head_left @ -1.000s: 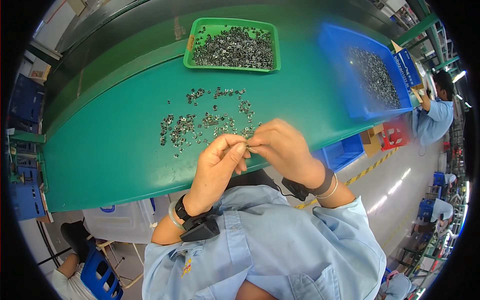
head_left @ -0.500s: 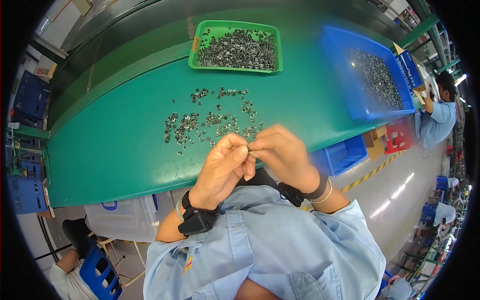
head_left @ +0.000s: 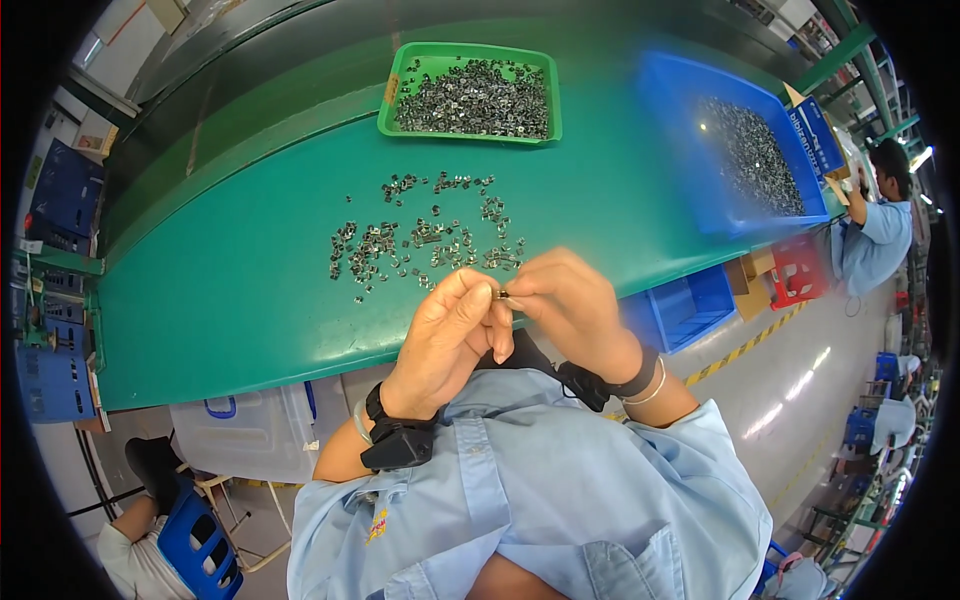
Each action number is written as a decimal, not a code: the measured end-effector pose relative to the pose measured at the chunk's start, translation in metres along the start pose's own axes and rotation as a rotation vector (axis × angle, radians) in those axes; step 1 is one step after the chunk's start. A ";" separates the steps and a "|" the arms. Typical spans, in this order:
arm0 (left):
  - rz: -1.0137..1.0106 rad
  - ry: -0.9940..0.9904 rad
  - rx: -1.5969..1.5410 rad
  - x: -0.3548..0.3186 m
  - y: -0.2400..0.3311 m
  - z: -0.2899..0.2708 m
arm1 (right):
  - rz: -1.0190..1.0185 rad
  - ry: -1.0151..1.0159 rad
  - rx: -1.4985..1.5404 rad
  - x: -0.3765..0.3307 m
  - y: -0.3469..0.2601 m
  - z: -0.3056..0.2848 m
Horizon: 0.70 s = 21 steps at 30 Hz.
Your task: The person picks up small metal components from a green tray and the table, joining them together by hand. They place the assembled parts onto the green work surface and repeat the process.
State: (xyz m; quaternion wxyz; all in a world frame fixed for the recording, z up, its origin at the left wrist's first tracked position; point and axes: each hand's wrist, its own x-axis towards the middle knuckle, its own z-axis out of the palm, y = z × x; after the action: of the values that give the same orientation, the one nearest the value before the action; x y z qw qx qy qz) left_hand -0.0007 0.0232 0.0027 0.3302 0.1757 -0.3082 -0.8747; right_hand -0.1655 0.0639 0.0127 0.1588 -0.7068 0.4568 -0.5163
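Both hands, L [head_left: 445,335] & R [head_left: 570,310], pinch 1 small metal part [head_left: 502,294] above green table [head_left: 230,290].

Bright, even overhead light — soft shadows, floor glare at right — fisheye-bent, black-rimmed edges.

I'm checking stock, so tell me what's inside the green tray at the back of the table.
The green tray holds a heap of small dark grey metal parts covering most of its floor; a bare green strip shows along its left side. Whatever lies beneath the heap is covered.
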 end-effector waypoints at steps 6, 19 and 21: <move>-0.046 -0.068 -0.238 0.002 -0.006 -0.006 | 0.009 0.017 0.086 0.000 0.000 0.005; -0.009 0.013 -0.053 0.011 0.006 -0.009 | 0.017 -0.137 -0.012 0.036 0.026 -0.010; -0.009 0.000 -0.073 0.011 0.005 -0.016 | 0.139 -0.128 -0.093 0.069 0.041 -0.022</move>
State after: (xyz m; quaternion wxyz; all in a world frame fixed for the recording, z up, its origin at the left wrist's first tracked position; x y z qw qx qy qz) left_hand 0.0017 0.0059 -0.0071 0.3323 0.1651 -0.2754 -0.8868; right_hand -0.2012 -0.0081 0.0339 0.1902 -0.7117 0.5170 -0.4359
